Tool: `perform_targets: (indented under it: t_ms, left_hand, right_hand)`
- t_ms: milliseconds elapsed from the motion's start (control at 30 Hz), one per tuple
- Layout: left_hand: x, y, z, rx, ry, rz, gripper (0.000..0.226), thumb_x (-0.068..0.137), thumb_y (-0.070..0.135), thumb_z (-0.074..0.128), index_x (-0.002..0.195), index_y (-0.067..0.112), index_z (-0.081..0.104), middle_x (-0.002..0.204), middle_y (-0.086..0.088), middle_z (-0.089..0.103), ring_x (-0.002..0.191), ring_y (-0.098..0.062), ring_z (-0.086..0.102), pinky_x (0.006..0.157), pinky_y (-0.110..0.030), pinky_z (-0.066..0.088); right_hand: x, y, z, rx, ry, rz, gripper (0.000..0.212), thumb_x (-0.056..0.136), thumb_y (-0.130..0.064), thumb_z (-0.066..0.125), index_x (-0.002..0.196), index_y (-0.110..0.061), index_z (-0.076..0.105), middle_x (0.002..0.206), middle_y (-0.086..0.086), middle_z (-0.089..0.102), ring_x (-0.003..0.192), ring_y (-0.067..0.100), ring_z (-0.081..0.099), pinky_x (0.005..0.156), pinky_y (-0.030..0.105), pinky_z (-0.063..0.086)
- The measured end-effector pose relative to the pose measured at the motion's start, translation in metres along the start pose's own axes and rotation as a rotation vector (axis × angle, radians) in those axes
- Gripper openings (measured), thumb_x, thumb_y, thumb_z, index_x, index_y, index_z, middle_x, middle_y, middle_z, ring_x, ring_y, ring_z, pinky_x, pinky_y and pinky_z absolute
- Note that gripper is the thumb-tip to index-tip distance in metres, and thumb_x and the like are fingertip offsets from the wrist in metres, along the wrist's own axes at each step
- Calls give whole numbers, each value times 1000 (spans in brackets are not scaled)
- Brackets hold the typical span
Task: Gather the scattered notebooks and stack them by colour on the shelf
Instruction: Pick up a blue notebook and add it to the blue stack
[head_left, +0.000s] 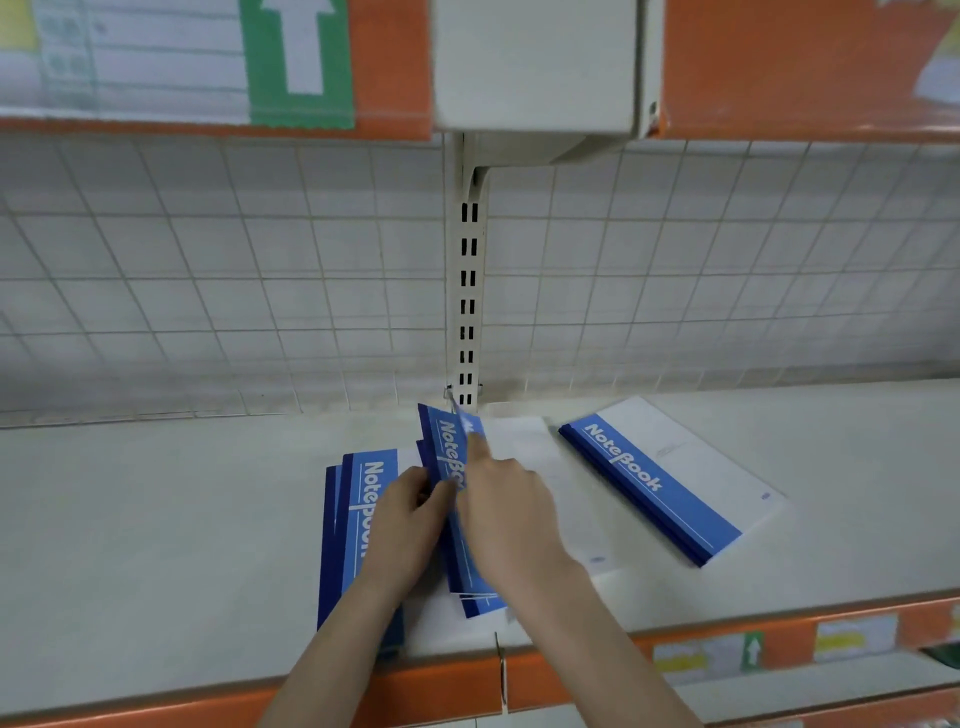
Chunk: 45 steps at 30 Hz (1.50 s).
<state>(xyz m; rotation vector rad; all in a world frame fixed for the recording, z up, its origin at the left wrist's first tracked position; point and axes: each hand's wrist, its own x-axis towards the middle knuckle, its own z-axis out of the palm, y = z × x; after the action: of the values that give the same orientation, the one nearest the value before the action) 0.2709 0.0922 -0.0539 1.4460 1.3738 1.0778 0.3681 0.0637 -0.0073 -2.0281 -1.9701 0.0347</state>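
Observation:
Several blue-and-white notebooks lie on a white shelf (156, 519). A stack of them (345, 519) sits at centre left, spines to the left. Beside it, a tilted bunch of notebooks (445, 441) stands raised on edge between my hands. My left hand (410, 525) holds the bunch from the left, thumb against its cover. My right hand (506, 506) presses on it from the right with the forefinger pointing up along the top notebook. One more stack (670, 478) lies apart at the right, turned diagonally.
A slotted upright post (467, 291) and a wire grid back panel stand behind the shelf. The orange front edge (571, 670) carries price labels. An upper shelf with an orange rail and signs hangs overhead.

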Motion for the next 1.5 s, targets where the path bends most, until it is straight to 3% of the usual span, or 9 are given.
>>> perform_targets:
  t_ms: [167,467,633,700,900,1033,1200,1367,1500]
  left_hand:
    - [-6,7,-3,-140,-38,-52,58,96,46,40,85,-9,56,78,-24,58,73,-24,52,71,-40,44]
    - [1,2,-5,-94,-51,-63,23,92,14,53,73,1,50,69,-16,50,69,-24,45,66,-35,38]
    - [4,7,-6,-413,-75,-235,28,90,17,58,66,11,70,74,-10,69,74,-23,66,69,-33,50]
    - [4,8,-8,-480,-109,-253,32,92,24,56,67,20,74,78,-3,74,78,-15,70,73,-32,52]
    - [10,-5,-12,139,-70,54,20,93,21,56,110,14,64,112,-4,62,105,-18,57,95,-32,45]
    - [9,-8,-2,652,-109,149,40,83,31,64,117,15,52,117,-4,52,100,-11,35,80,-18,29]
    - [10,0,4,607,-88,58,37,75,28,71,101,8,55,102,-9,60,97,-21,49,75,-25,41]
    - [10,10,1,576,-27,17,33,76,25,73,67,14,42,66,4,47,56,-6,40,45,-16,29]
    - [9,12,-1,592,-1,5,41,76,25,72,60,15,36,56,5,41,51,-9,40,45,-18,25]
  right_hand:
    - [-6,-19,7,43,2,-53,55,99,-11,33,149,-4,12,105,17,65,92,33,64,64,31,36]
    - [-15,-6,-1,116,-75,-113,67,95,-23,38,152,-10,6,98,9,63,79,24,55,63,29,34]
    - [-25,3,-5,244,-348,-168,92,82,-50,57,151,-18,5,140,2,41,127,25,42,93,41,46]
    - [-25,5,-4,215,-337,-154,89,83,-42,60,150,-17,7,150,2,26,133,25,33,100,41,42]
    - [-21,9,1,156,-115,-79,50,97,-22,40,144,-14,23,138,8,45,115,27,53,80,30,44]
    - [-19,13,2,231,-76,-65,40,97,-21,40,136,-15,34,129,7,54,105,26,58,73,28,42]
    - [-16,18,-4,351,-74,-30,35,93,-15,40,128,-16,42,93,5,59,71,21,49,63,29,38]
    - [-18,16,-11,399,-68,-24,39,94,-16,40,133,-18,42,110,8,62,81,24,55,70,33,47]
    - [-18,16,-14,405,-75,-19,39,95,-16,40,134,-19,41,114,8,62,79,23,54,67,31,45]
